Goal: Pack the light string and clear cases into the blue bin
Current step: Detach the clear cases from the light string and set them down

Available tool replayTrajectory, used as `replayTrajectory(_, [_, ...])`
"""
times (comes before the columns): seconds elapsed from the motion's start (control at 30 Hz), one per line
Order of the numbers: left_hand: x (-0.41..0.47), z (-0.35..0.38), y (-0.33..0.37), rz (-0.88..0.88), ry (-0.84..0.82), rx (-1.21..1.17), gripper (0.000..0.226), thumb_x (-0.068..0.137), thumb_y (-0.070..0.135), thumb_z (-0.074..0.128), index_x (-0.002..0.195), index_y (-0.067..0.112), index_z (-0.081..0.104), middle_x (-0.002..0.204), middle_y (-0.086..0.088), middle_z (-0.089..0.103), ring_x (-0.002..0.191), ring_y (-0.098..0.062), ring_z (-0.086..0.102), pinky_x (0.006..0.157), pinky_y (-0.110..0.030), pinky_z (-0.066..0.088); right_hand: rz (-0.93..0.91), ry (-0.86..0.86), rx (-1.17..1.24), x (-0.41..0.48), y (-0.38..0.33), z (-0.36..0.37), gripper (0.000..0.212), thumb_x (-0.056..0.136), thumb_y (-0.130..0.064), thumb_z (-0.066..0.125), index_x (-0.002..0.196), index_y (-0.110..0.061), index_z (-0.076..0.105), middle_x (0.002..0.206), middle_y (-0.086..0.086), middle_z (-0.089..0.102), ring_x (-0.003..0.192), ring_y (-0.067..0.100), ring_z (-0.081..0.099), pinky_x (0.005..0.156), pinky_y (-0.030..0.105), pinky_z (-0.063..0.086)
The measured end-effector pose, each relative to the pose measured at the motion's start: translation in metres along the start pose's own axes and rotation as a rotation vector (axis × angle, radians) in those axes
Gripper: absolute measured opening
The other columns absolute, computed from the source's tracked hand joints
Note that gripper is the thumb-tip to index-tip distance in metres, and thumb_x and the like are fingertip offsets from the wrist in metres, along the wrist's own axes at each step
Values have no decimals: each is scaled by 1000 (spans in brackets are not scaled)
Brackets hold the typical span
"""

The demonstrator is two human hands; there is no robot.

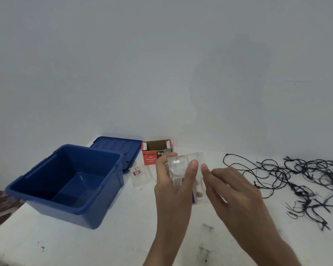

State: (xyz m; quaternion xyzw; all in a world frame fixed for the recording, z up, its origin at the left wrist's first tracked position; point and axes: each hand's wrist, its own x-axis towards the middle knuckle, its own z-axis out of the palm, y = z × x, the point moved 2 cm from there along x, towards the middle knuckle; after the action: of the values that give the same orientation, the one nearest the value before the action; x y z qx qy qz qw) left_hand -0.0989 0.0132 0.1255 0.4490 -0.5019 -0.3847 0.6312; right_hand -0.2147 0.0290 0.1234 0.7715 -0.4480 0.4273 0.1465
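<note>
L hand [173,187] is raised over the white table [123,244], fingers [193,169] curled round a clear case [186,177]: thumb on its left edge, index across its front, so the case is pinched upright w/ a printed label showing at its lower part. R hand [236,194] is just right of the case, fingers loosely spread & slightly bent, tips close to the case's right edge; can't tell if they touch it. It grips nothing.

Left of the L thumb, a 2nd clear case [140,175] lies flat on the table, small label at its top corner. Beyond the L fingertips stands a red LED lights box [157,152], top flaps open. Farther left of the L hand sits the blue bin [65,185], open, nothing visible inside; its blue lid [119,148] lies behind it, against the wall side.

Well right of the R hand, the light string [296,179] is spread in a loose dark tangle on the table, not in the bin.
</note>
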Motion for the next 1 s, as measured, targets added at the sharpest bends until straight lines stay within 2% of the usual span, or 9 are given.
replayTrajectory(0.17, [-2,-1,2,-4,-12,-24,27,72,40,55,96,33,45,75,32,63,64,6,64,50,-10,48,20,-28,60,-1,4,2,27,88,-14,54,105,1,68,82,2,61,69,15,54,65,17,43])
replayTrajectory(0.3, [-1,-1,5,-71,-15,-98,25,76,37,57,98,31,48,76,21,67,65,0,66,54,-18,53,144,-97,355,-2,-2,-1,34,94,-21,42,113,-7,66,115,-11,60,105,0,55,89,6,37])
replayTrajectory(0.47, [3,-3,-2,-123,22,-167,29,80,48,62,104,35,52,105,3,65,96,-22,67,73,-41,59,352,-272,684,-10,-18,3,55,93,-45,33,145,-48,14,143,-34,32,133,-11,29,101,1,21])
replayTrajectory(0.53, [3,-3,-3,-127,28,-171,30,80,49,58,106,36,51,108,3,63,98,-23,66,72,-38,60,534,-265,878,-12,-23,4,51,90,-55,34,136,-64,13,134,-39,42,129,-7,37,102,8,33])
replayTrajectory(0.6, [3,-2,-4,-147,17,-185,25,84,49,50,106,38,50,107,7,63,97,-17,67,71,-32,59,634,-212,957,-13,-24,7,37,94,-50,41,126,-66,35,119,-20,62,121,19,45,102,32,41])
replayTrajectory(0.67, [3,-3,-6,-209,8,-230,16,92,45,40,105,41,50,102,10,64,92,-11,67,67,-24,58,671,-215,973,-13,-24,12,35,92,-43,48,118,-65,46,118,-12,61,119,22,48,101,36,38])
replayTrajectory(0.77, [0,-5,-10,-307,-53,-318,22,96,40,36,114,39,49,104,4,67,89,-12,68,64,-22,56,629,-190,912,-14,-19,16,43,77,-53,56,119,-59,49,127,-25,54,125,-5,43,106,22,37])
replayTrajectory(0.87, [-1,-6,-13,-432,-103,-475,26,94,36,45,120,35,47,103,-4,70,83,-13,70,64,-25,56,562,-257,665,-15,-10,17,65,61,-67,56,125,-57,45,117,-19,41,118,0,40,93,9,34])
replayTrajectory(1.0, [1,-8,-23,-488,-75,-567,41,85,27,59,124,24,44,112,-17,66,89,-25,66,66,-31,56,431,-286,465,-14,-7,19,79,62,-60,60,134,-41,35,118,-29,30,115,-6,37,89,-1,29])
